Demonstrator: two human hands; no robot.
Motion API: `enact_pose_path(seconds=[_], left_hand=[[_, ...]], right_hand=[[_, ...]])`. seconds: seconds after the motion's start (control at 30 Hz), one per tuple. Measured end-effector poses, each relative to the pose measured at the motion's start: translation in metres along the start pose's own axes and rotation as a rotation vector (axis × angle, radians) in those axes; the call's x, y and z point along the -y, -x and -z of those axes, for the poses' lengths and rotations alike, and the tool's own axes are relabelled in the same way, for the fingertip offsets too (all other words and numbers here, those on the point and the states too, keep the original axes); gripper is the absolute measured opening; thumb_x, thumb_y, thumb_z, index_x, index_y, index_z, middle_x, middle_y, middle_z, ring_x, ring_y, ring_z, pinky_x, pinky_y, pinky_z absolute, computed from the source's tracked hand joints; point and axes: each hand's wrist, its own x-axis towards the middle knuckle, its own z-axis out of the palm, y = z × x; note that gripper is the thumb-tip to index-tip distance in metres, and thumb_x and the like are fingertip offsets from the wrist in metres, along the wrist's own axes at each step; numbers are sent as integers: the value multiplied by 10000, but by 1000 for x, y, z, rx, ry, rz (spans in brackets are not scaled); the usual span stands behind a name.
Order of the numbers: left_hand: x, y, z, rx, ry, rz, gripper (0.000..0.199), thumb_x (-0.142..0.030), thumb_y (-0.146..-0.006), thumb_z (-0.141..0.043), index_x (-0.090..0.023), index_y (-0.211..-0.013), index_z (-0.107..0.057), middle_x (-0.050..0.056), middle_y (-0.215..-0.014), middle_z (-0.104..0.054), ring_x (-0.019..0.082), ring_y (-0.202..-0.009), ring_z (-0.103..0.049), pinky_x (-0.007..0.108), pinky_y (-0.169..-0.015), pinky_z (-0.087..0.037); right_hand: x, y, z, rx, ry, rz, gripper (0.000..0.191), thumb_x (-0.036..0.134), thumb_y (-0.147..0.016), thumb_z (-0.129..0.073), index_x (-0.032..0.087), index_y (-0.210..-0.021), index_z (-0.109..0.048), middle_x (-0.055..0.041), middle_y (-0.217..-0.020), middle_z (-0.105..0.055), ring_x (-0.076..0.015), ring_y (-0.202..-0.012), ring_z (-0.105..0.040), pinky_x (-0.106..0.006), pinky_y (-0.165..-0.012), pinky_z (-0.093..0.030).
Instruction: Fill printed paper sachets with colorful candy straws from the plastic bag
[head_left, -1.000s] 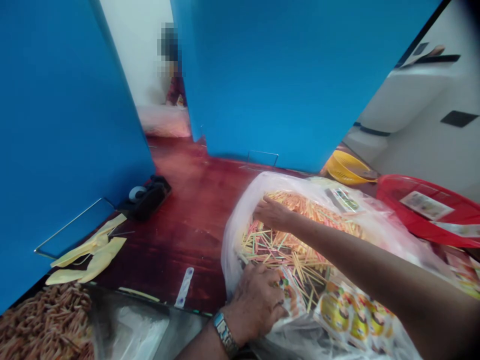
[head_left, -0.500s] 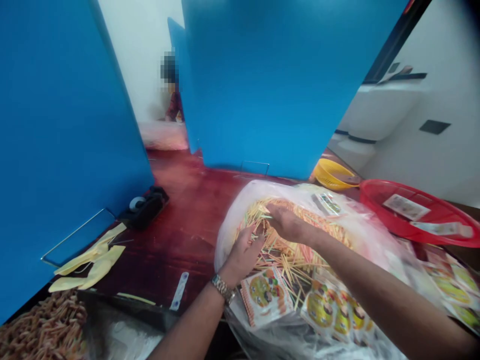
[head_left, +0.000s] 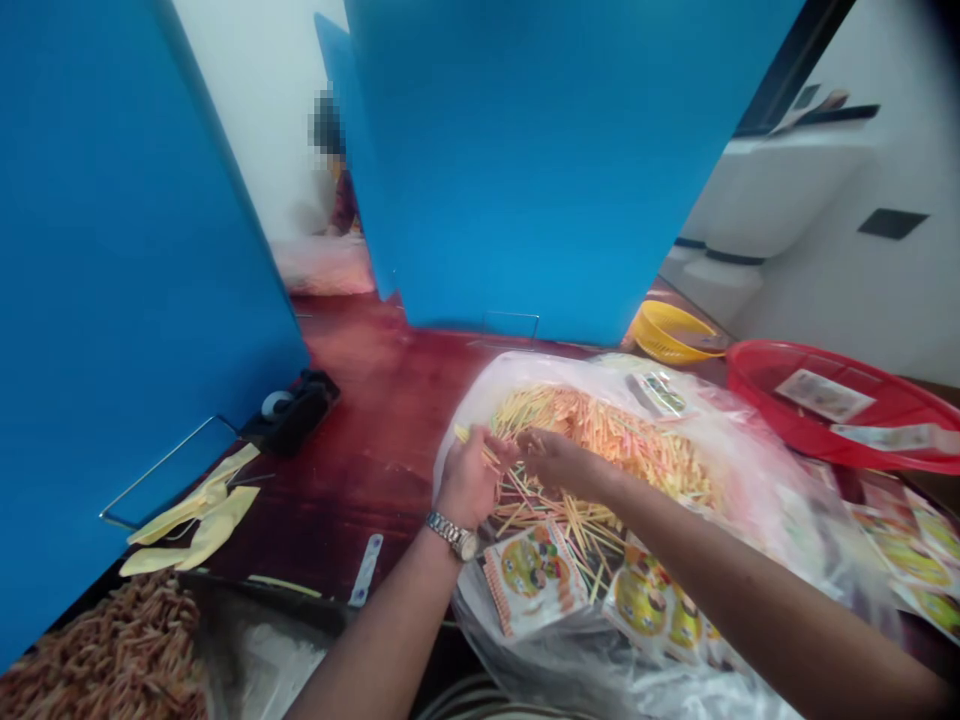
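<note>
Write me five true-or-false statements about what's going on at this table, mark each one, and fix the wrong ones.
1. The left hand holds thin sticks. True.
2. The right hand rests on the black tape dispenser. False: it is close to the left hand, by the stick pile.
3. A metal watch is on the left wrist. True.
4. The red basket is left of the plastic bag. False: it is to the right.
5. The yellow basket is farther back than the printed packet. True.
</note>
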Motion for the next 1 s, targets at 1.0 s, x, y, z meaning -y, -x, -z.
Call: enact_pose_path(seconds=[1.0], left_hand=[[10,-1,14,-17,172,304,84,-148,-846,-524,-160,-764,-524,-19,-635,-531,102,-553,-543,293,-598,-508]], right_hand=[[17,-14,8,-474,466,343,313,134,-842,-410,157,-1074,-618,-103,-1080,-663,-231,-1066,-578,-379,-965,-417]])
